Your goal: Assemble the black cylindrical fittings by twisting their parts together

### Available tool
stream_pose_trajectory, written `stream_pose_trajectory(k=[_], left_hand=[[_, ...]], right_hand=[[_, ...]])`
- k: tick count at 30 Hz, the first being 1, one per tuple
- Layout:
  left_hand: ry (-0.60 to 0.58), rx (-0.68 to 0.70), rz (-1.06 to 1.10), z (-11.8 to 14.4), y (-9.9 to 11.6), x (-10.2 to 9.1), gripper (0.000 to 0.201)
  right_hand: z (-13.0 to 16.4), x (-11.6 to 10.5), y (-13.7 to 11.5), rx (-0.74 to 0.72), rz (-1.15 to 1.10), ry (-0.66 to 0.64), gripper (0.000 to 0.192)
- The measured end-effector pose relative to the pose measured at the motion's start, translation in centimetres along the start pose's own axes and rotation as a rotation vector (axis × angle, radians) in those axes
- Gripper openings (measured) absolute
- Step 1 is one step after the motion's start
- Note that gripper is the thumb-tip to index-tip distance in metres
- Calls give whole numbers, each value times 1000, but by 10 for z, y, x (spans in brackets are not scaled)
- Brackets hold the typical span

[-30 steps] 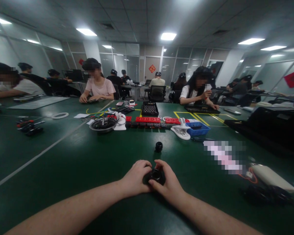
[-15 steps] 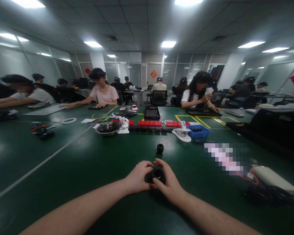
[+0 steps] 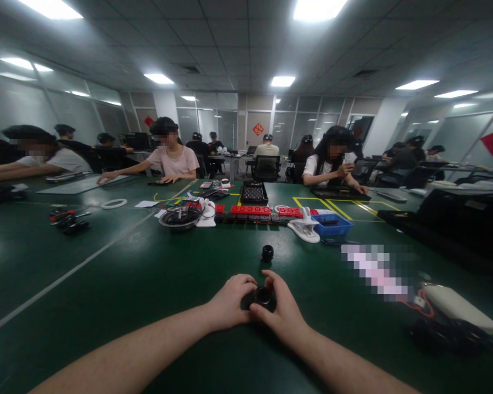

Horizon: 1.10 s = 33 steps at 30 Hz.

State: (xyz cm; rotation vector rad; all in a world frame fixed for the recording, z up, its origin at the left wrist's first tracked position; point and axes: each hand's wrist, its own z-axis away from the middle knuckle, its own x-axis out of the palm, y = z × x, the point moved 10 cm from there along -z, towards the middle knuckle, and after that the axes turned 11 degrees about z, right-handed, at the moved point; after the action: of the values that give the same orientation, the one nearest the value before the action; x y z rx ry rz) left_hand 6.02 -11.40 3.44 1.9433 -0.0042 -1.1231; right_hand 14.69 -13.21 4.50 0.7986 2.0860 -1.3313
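This is a shared workroom in an office building — an assembly or training hall rather than a home. A long green-matted table (image 3: 107,284) marked with white and yellow tape lines fills the foreground, and several seated people (image 3: 173,158) work along its far edge, with more rows of desks and black swivel chairs (image 3: 266,167) behind them. Small parts lie about the mat: a row of red plastic blocks (image 3: 250,209), a blue plastic bin (image 3: 332,225), a black compartment tray (image 3: 253,193). Overhead runs a grid ceiling with flat fluorescent panels (image 3: 282,81) — and glass partition walls (image 3: 225,117) close off the back.
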Motion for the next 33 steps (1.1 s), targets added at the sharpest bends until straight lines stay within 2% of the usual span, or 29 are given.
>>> stream_pose_trajectory(k=[5, 10, 13, 23, 33], left_hand=[[-1, -10, 23, 0, 0, -1, 34], [22, 10, 8, 0, -1, -1, 43], [17, 24, 16, -1, 1, -1, 45], [25, 18, -5, -1, 5, -3, 36], [14, 25, -1, -1, 1, -1, 40]], right_hand=[[-2, 3, 2, 9, -67, -12, 56], [2, 7, -12, -145, -227, -106, 61], [4, 7, -15, -182, -258, -139, 64], [2, -5, -3, -100, -101, 48, 51], [1, -11, -5, -42, -7, 64, 51]])
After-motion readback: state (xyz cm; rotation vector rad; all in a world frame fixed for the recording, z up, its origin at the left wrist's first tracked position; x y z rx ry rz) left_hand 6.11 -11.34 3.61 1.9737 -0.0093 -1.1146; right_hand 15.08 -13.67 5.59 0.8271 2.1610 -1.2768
